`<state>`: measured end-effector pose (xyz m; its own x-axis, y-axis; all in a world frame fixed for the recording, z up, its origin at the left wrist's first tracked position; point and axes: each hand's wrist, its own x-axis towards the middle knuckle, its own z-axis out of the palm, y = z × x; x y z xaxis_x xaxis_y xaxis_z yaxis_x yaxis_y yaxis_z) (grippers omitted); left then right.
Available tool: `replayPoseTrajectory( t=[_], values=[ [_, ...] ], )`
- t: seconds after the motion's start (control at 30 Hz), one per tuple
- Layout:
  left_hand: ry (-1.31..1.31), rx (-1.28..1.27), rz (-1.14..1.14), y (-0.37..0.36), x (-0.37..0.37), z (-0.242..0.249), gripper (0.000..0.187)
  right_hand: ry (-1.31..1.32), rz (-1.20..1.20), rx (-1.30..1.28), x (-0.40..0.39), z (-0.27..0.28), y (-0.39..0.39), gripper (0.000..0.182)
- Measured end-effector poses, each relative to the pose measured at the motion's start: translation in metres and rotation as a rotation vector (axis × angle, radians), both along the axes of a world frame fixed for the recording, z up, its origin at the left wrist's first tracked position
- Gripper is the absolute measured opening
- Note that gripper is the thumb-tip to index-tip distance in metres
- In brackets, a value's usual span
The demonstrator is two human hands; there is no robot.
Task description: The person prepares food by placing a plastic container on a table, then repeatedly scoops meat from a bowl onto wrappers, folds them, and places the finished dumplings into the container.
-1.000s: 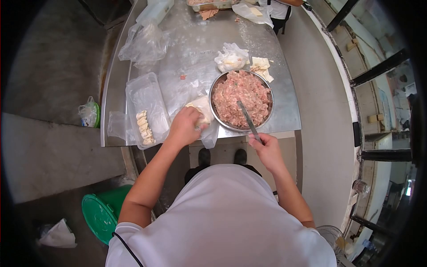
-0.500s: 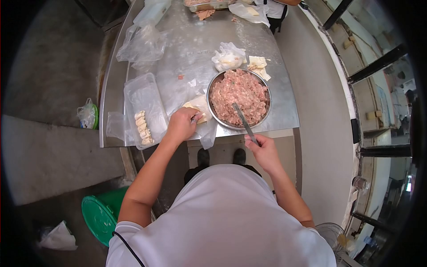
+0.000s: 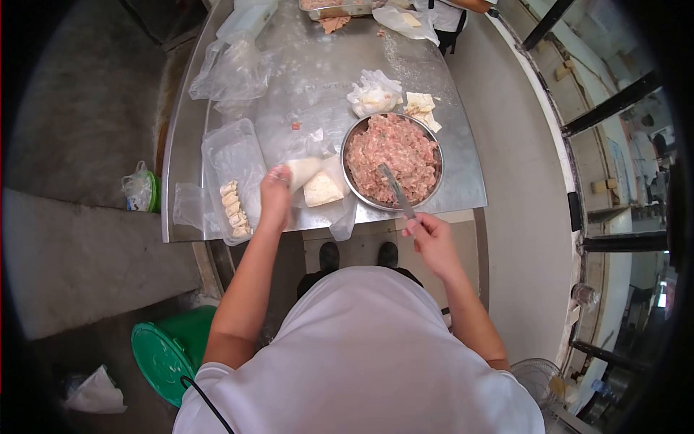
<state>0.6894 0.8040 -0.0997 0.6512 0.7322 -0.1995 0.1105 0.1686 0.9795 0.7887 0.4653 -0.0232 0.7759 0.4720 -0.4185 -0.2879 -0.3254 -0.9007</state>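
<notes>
A thin pale dough wrapper [image 3: 304, 170], blurred by motion, is pinched in my left hand [image 3: 275, 189] between the plastic tray and the bowl. Just right of it a stack of square wrappers [image 3: 322, 189] lies on a plastic bag. My right hand [image 3: 429, 233] grips the handle of a flat metal spatula [image 3: 403, 199], whose tip rests in the pink minced meat [image 3: 394, 153]. That meat fills a round steel bowl [image 3: 348, 179] near the table's front edge. Several folded dumplings [image 3: 233, 207] stand in a row inside the clear tray [image 3: 235, 144].
Behind the bowl lie a crumpled white bag [image 3: 375, 93] and loose wrapper pieces [image 3: 421, 105]. Clear plastic bags [image 3: 233, 71] lie at the back left of the steel table. A meat tray [image 3: 340, 10] and part of another person [image 3: 450, 17] show at the far end.
My left hand has moved left from the wrapper stack, lifting a wrapper and uncovering the stack. My right hand and the spatula have barely shifted.
</notes>
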Motion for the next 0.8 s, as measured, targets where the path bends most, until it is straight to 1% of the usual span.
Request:
replayPoseTrajectory(
  t=[0.07, 0.1, 0.17, 0.23, 0.3, 0.4, 0.47, 0.5, 0.6, 0.7, 0.8],
  values=[
    [-0.231, -0.423, 0.169, 0.013, -0.005, 0.002, 0.027, -0.065, -0.023, -0.017, 0.008, 0.006, -0.007, 0.022],
    [-0.315, -0.525, 0.177, 0.015, -0.007, 0.008, 0.032, -0.243, 0.022, -0.102, 0.014, 0.004, -0.013, 0.020],
    [-0.483, -0.731, 0.193, 0.014, -0.011, 0.033, 0.042, -0.533, 0.180, -0.362, 0.023, 0.026, -0.020, 0.022],
    [-0.440, -0.731, 0.163, 0.004, -0.010, 0.056, 0.046, -0.771, 0.335, -0.579, 0.031, 0.035, -0.021, 0.026],
    [-0.393, -0.749, 0.132, -0.010, -0.007, 0.062, 0.049, -0.965, 0.487, -0.745, 0.038, 0.037, -0.021, 0.033],
    [-0.346, -0.839, 0.068, -0.037, -0.004, 0.062, 0.053, -1.083, 0.579, -0.890, 0.041, 0.029, -0.008, 0.036],
    [-0.356, -0.943, 0.004, -0.053, -0.006, 0.065, 0.054, -1.073, 0.687, -0.917, 0.046, 0.016, -0.004, 0.035],
    [-0.332, -0.977, 0.030, -0.061, -0.005, 0.067, 0.053, -1.068, 0.740, -0.930, 0.049, 0.015, -0.001, 0.034],
    [-0.327, -0.994, 0.004, -0.070, -0.009, 0.053, 0.053, -1.028, 0.780, -0.873, 0.053, 0.018, 0.000, 0.031],
    [-0.341, -1.000, -0.005, -0.074, -0.015, 0.051, 0.056, -0.895, 0.827, -0.865, 0.066, 0.018, 0.004, 0.032],
    [-0.381, -1.016, -0.017, -0.072, -0.018, 0.051, 0.056, -0.806, 0.692, -0.721, 0.078, 0.024, -0.002, 0.027]
  ],
)
